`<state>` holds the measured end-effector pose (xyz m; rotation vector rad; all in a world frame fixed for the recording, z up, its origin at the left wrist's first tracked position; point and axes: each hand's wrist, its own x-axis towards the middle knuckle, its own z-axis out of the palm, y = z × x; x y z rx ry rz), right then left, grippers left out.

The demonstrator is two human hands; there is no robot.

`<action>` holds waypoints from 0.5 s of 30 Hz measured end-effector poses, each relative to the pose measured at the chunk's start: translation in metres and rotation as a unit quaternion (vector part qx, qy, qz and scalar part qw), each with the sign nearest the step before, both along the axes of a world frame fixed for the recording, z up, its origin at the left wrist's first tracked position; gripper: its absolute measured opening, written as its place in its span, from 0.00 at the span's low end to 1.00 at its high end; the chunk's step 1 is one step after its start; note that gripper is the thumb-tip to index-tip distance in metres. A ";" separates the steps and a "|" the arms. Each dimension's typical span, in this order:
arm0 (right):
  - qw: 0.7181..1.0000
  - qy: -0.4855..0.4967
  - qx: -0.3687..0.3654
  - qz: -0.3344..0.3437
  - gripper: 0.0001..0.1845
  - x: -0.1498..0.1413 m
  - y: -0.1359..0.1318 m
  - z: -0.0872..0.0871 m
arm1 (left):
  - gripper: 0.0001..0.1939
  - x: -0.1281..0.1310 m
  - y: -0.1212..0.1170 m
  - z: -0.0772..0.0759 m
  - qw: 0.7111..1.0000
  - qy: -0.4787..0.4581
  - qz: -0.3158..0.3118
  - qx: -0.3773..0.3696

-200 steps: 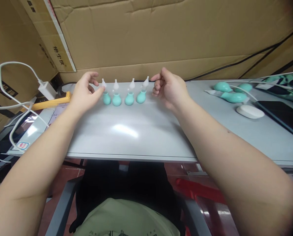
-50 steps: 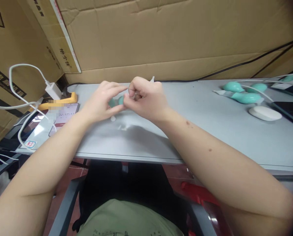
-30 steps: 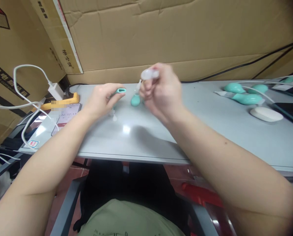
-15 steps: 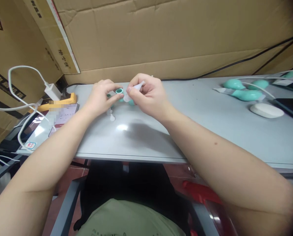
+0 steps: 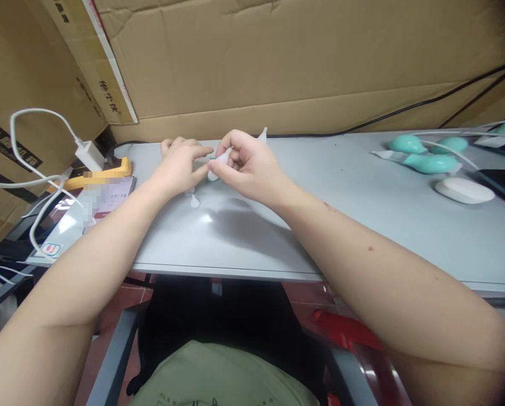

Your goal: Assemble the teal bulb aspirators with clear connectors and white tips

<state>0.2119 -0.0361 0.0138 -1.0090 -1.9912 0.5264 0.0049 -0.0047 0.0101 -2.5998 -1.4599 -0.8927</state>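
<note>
My left hand [image 5: 179,164] is at the back of the table, its thumb and index finger bent around a small teal bulb [image 5: 212,177], mostly hidden by the fingers. My right hand [image 5: 252,169] pinches a white tapered nozzle [image 5: 223,159] between thumb and forefinger. The nozzle's wide end is against the teal bulb; whether it sits inside the opening I cannot tell. A second white nozzle tip [image 5: 263,134] shows behind my right hand. On the table below my left hand lies a small white piece [image 5: 194,201].
Several teal bulbs [image 5: 432,163], some with clear wrapping, lie at the right beside a white oval case [image 5: 464,190]. A phone [image 5: 117,194], a yellow tool [image 5: 108,172] and a white charger [image 5: 90,156] with cables are at the left. Cardboard [image 5: 277,67] stands behind the table.
My right hand has brought the white nozzle left and down onto the teal bulb, whose open rim showed before. The hands are now closer together.
</note>
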 end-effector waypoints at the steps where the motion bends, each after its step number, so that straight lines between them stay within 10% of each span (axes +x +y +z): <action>1: 1.000 0.006 0.003 -0.003 0.10 0.000 0.000 0.000 | 0.15 -0.002 -0.001 0.001 1.000 -0.014 -0.001 0.008; 7: 0.998 0.055 -0.006 -0.016 0.10 -0.002 0.000 0.003 | 0.23 -0.010 -0.021 0.005 0.991 -0.064 -0.109 0.034; 15: 0.993 0.079 -0.074 0.048 0.08 -0.005 -0.002 0.006 | 0.18 -0.001 -0.032 0.006 0.991 -0.082 -0.101 -0.008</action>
